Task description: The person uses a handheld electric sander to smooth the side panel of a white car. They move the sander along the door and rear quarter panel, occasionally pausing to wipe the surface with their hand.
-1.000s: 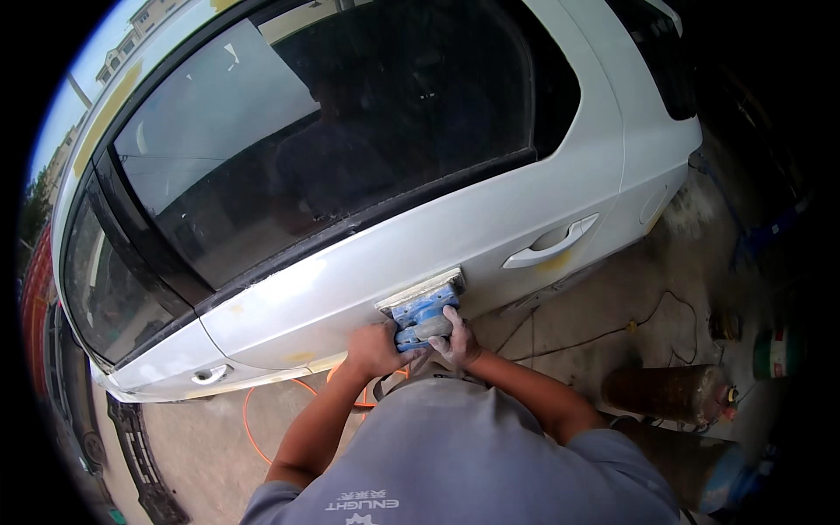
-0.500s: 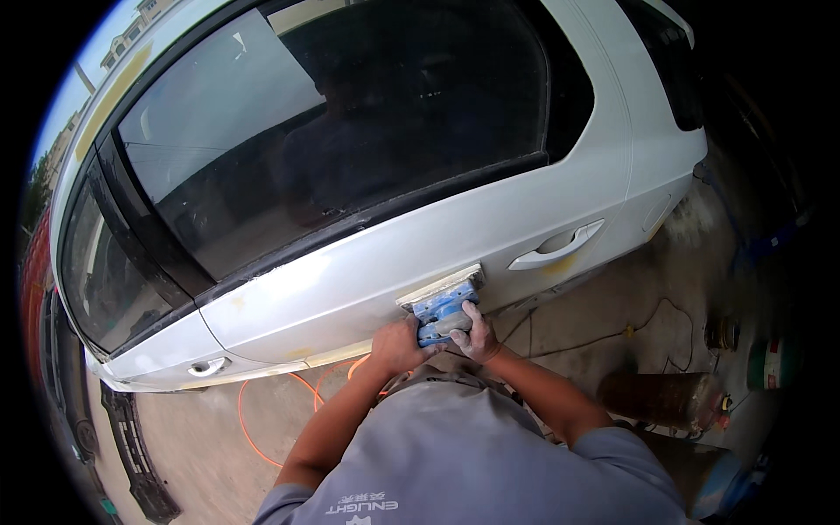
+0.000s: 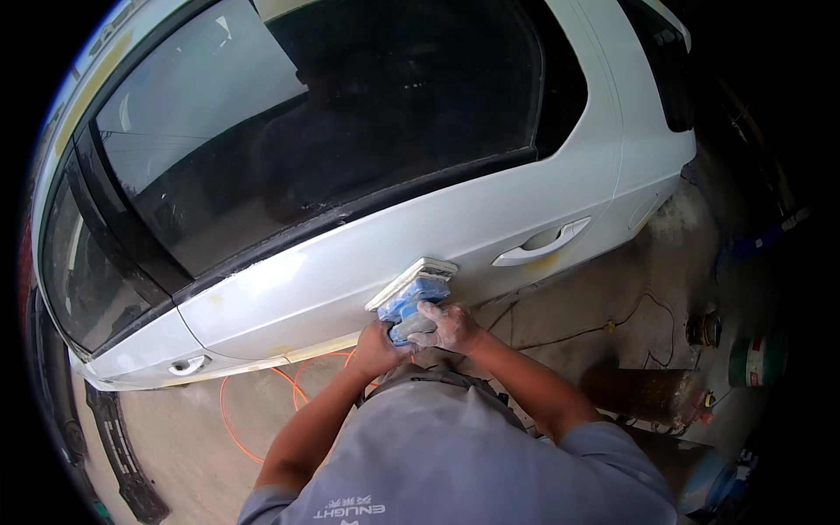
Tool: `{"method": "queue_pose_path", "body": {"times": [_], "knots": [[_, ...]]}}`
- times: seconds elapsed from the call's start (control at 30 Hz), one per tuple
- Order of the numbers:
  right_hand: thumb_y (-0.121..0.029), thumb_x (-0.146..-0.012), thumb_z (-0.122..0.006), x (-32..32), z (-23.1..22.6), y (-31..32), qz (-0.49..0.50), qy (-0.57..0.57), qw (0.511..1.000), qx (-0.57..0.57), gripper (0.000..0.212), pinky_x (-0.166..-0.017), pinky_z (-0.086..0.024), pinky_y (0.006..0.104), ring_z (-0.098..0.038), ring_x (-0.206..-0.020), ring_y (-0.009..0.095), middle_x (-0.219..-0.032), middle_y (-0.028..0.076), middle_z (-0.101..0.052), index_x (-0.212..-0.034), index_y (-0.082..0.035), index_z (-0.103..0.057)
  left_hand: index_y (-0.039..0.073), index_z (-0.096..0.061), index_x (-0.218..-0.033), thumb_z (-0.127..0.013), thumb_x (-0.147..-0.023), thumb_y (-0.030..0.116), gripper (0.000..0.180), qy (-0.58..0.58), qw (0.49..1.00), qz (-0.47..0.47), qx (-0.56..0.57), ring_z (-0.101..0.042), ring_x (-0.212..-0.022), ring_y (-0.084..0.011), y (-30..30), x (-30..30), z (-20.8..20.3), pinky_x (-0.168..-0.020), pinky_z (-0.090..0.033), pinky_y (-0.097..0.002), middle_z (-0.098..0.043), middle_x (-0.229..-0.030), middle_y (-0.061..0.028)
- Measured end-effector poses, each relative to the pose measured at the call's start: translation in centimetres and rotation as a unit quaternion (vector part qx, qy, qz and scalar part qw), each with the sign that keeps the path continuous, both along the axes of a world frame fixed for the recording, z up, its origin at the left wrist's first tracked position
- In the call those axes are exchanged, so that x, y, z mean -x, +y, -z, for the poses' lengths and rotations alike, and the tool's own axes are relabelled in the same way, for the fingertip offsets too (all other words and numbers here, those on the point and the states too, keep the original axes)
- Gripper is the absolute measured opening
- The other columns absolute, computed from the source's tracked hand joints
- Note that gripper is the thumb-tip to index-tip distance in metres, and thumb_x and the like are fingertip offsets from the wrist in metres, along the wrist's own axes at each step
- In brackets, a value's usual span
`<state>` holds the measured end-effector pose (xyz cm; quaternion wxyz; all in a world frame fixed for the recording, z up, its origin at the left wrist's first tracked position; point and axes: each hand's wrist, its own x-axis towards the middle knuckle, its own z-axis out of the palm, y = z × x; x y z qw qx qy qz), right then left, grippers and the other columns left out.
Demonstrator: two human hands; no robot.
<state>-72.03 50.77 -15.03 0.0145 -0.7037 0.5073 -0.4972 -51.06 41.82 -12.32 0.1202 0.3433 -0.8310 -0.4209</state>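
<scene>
A blue power sander [image 3: 426,290] with a pale rectangular pad lies against the side of a white car [image 3: 346,293]. Its pad touches the rear door below the window, left of the door handle [image 3: 542,242]. My left hand [image 3: 378,348] is wrapped round the sander's near left side. Dust whitens the fingers of my right hand [image 3: 450,327], which grips the grey part of the body from the right. The lower fingers of both hands are partly hidden by the tool and by each other.
An orange hose [image 3: 226,411] curls over the concrete floor at left. Near it lies a black slotted car part [image 3: 122,455]. On the right are a dark cable [image 3: 560,341], a rusty gas cylinder [image 3: 643,394] and a green-and-white container [image 3: 746,360].
Both hands have shifted the sander slightly left along the door, and its pad looks more tilted. The whole view has also moved a little. The grip stays the same.
</scene>
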Motion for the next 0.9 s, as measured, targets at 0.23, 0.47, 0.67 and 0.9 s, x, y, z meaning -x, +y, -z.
{"method": "queue_pose_path", "body": {"times": [0.23,0.47,0.67,0.9], "knots": [[-0.043,-0.085,-0.088,3.0,1.7,0.8,-0.001,-0.009,0.998,0.067,0.066,-0.08,-0.062,0.0508,-0.074,-0.092,0.043,-0.106,0.023,-0.073,-0.132,-0.005,-0.059,-0.001,-0.073,-0.109,-0.092,-0.07,0.044,0.062,-0.069,0.997,-0.033,0.022,-0.074,-0.093,-0.0433,1.3,3.2,-1.0,-0.084,-0.059,-0.0494,-0.076,-0.099,-0.0242],[-0.043,-0.086,-0.087,-2.3,3.1,-0.8,-0.006,0.019,1.0,-0.002,0.065,-0.077,-0.062,0.049,-0.075,-0.085,0.043,-0.104,0.022,-0.074,-0.131,-0.005,-0.059,0.0,-0.07,-0.115,-0.089,-0.071,0.036,0.06,-0.038,0.999,-0.031,-0.022,-0.075,-0.093,-0.0413,-0.4,-2.3,-0.7,-0.084,-0.06,-0.0473,-0.077,-0.1,-0.0219],[-0.04,-0.089,-0.085,2.8,6.6,2.3,0.046,-0.069,0.996,0.042,0.066,-0.077,-0.062,0.0517,-0.074,-0.088,0.045,-0.106,0.023,-0.073,-0.138,-0.01,-0.053,-0.002,-0.07,-0.112,-0.091,-0.069,0.054,0.073,-0.155,0.982,-0.004,0.111,-0.074,-0.09,-0.0432,1.9,4.5,-0.4,-0.082,-0.06,-0.0494,-0.077,-0.096,-0.0221],[-0.037,-0.087,-0.086,-3.1,0.9,-1.5,0.024,-0.073,0.992,0.105,0.064,-0.078,-0.06,0.049,-0.072,-0.089,0.046,-0.108,0.023,-0.072,-0.133,-0.006,-0.055,0.002,-0.076,-0.105,-0.091,-0.071,0.049,0.059,-0.141,0.986,-0.032,0.084,-0.075,-0.085,-0.0395,-0.6,-1.4,-4.8,-0.079,-0.06,-0.0491,-0.077,-0.09,-0.0198]]}}
